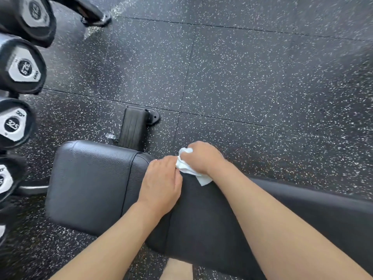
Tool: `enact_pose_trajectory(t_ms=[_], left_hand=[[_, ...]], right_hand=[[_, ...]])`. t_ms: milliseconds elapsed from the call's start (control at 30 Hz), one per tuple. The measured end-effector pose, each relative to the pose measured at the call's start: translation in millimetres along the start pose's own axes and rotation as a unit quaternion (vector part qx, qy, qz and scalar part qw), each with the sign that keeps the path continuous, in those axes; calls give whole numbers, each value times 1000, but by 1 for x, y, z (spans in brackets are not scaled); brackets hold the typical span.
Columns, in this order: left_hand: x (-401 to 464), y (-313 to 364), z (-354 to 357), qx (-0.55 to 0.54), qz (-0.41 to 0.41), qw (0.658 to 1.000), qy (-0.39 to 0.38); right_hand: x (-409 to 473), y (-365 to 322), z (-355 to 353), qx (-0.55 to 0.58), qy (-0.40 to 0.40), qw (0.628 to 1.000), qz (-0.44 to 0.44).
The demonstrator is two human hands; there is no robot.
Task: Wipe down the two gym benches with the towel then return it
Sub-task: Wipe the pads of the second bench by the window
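Observation:
A black padded gym bench runs from the lower left to the right edge below me. Over its far edge, both of my hands hold a small white towel. My right hand grips the crumpled towel from above. The fingers of my left hand curl onto the towel's left edge. A flat corner of the towel hangs out below my right wrist onto the dark pad. A second bench is not in view.
A rack of black dumbbells with silver end caps lines the left edge. The bench's black foot stands on the speckled rubber floor. Another frame foot sits at the top left.

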State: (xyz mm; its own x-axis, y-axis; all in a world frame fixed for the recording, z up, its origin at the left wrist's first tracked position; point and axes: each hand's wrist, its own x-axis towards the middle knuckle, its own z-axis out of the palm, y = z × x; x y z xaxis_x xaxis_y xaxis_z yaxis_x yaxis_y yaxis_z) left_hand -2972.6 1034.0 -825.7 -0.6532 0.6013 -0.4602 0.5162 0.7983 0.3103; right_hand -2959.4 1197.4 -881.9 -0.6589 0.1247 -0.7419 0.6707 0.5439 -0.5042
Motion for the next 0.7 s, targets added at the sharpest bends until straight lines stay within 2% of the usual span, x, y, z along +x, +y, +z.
enact_pose_trajectory(t_ms=[67,167,233,333,500,700], left_hand=[[2,8,-1,-8,-9,1000,-4],[3,34,1,80,19,996,-31],[5,66,7,126,43,989,-64],[6,124,27,140,78,982,-104],[5,212,70,138,127,975,-121],[2,296,110,151,151,968,-132]], right_hand=[[-10,10,-5,-35,-8,998,-55],[-33,49,-21,-82,2,993,-80],[-51,88,-36,-65,13,997,-41],[-83,150,-56,-65,33,997,-7],[-136,249,-93,-47,67,995,61],[-200,364,-137,-32,110,983,140]])
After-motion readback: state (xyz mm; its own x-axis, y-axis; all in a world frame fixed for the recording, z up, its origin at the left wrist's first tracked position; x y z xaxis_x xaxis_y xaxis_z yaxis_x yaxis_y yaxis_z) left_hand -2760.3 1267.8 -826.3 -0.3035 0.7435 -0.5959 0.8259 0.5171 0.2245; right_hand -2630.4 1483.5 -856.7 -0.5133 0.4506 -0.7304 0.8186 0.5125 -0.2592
